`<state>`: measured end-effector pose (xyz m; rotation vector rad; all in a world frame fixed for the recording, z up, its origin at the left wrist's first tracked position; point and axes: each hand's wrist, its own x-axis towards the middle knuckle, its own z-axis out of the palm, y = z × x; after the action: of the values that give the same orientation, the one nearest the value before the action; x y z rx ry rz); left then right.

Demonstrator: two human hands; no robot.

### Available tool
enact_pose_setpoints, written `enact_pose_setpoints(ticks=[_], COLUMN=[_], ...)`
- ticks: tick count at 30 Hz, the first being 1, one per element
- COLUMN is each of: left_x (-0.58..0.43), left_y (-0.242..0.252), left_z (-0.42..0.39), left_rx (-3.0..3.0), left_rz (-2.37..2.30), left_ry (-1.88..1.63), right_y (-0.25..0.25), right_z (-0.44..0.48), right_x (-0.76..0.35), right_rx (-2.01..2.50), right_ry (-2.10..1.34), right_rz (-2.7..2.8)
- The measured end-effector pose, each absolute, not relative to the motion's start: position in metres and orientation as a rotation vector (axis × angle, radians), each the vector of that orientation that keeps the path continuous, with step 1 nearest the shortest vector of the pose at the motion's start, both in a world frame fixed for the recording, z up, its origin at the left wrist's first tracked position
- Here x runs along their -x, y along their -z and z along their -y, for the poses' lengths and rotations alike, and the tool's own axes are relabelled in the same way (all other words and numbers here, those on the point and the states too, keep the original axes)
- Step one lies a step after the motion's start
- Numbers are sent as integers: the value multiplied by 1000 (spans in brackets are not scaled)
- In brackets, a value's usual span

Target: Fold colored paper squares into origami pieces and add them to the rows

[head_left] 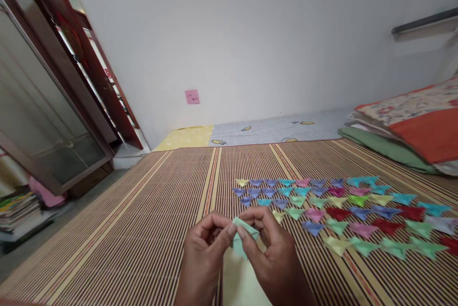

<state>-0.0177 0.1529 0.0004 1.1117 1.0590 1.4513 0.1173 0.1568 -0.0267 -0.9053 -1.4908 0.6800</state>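
A small piece of folded light green paper [246, 229] is pinched between my two hands, low in the middle of the view. My left hand [209, 249] grips its left edge between thumb and fingers. On the other side my right hand [270, 249] presses its thumb on the paper, with the index finger curled behind. Part of the paper is hidden by the fingers. Below it, between my wrists, lies a pale yellow-green sheet [241, 282]. To the right, rows of small folded paper pieces, such as a dark red one [387, 226], lie on the striped mat [153, 220].
Folded bedding with an orange and floral cover [422, 125] is piled at the right. A patterned cloth [265, 132] runs along the wall. A pink note [192, 96] is stuck to the wall. At left stand a glass-paned door [46, 91] and stacked books [17, 213].
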Motion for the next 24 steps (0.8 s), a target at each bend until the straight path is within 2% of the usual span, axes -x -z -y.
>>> enact_pose_setpoints(ticks=[12, 24], left_x=[15, 14], left_y=[9, 13], left_z=[-155, -157], left_rx=[-1083, -1122], left_rz=[-1030, -1068], left_ry=[-1483, -1464], right_y=[15, 14], right_z=[-163, -161], right_x=[-134, -138], right_rx=[886, 959], right_ry=[-890, -897], right_rz=[1552, 1648])
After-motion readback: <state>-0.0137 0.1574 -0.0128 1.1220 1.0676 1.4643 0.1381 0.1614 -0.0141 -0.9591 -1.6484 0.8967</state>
